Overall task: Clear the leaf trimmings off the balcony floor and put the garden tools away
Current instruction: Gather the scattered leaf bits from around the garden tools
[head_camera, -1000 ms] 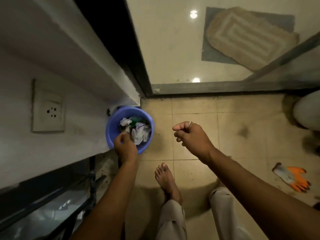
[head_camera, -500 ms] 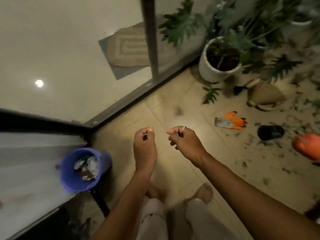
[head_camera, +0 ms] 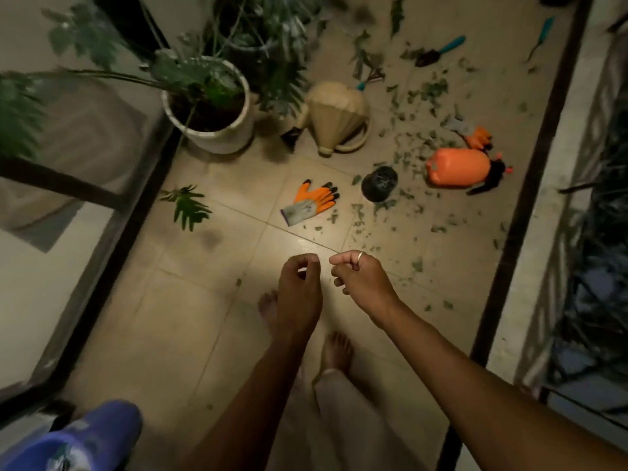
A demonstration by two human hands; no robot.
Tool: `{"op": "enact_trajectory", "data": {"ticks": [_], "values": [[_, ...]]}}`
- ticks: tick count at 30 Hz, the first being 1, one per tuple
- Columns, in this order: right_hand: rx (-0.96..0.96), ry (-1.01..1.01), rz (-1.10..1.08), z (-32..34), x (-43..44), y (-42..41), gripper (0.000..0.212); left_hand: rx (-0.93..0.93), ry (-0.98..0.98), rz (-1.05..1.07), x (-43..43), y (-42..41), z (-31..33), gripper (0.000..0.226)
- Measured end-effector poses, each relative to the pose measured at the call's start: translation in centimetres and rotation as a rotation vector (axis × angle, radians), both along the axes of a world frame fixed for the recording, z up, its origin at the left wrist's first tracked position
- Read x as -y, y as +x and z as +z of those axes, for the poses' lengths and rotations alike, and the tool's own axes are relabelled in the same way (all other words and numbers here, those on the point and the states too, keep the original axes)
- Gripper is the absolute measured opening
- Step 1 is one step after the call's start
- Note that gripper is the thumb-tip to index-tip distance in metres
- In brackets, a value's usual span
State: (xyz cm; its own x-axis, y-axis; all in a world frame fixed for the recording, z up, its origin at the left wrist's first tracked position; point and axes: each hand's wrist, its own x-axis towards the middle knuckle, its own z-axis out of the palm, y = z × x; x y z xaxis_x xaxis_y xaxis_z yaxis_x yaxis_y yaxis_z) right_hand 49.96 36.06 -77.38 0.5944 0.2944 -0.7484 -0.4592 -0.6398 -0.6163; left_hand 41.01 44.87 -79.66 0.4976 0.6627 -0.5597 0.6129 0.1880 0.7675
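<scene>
View: my headcam has swung off the blue bucket [head_camera: 78,440] – it has slid into the lower left corner, half cut off – and the littered floor now fills the upper right of the frame.
Hands: the left hand [head_camera: 299,287] has left the bucket rim and hangs just beside the right hand [head_camera: 360,280] at centre frame. Both are loosely curled, and I see nothing in either.
Meaning: I judge one load is dumped and I am turning back for the next, so the clearing is far from done.
Leaf trimmings [head_camera: 430,91]: scattered across the right half of the floor, well apart from the bucket. One whole leaf [head_camera: 188,207] lies alone at centre left.
Tools: the orange glove [head_camera: 312,202] lies nearest, above my hands. The orange sprayer [head_camera: 458,166], beige watering can [head_camera: 339,117] and teal-handled trowel [head_camera: 438,51] lie farther up – none put away.
Hard to make out: motion blur smears the potted plant [head_camera: 210,107] at upper left. A round black object [head_camera: 379,183] by the sprayer could be a cap or a small pot. The bucket's contents are a blur.
</scene>
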Motion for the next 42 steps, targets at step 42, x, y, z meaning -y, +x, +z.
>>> {"op": "enact_trajectory", "data": {"ticks": [42], "values": [[0.110,0.214,-0.278,-47.6,19.2,15.6,0.019,0.105,-0.305,-0.400,13.8,19.2,-47.2,0.033]]}}
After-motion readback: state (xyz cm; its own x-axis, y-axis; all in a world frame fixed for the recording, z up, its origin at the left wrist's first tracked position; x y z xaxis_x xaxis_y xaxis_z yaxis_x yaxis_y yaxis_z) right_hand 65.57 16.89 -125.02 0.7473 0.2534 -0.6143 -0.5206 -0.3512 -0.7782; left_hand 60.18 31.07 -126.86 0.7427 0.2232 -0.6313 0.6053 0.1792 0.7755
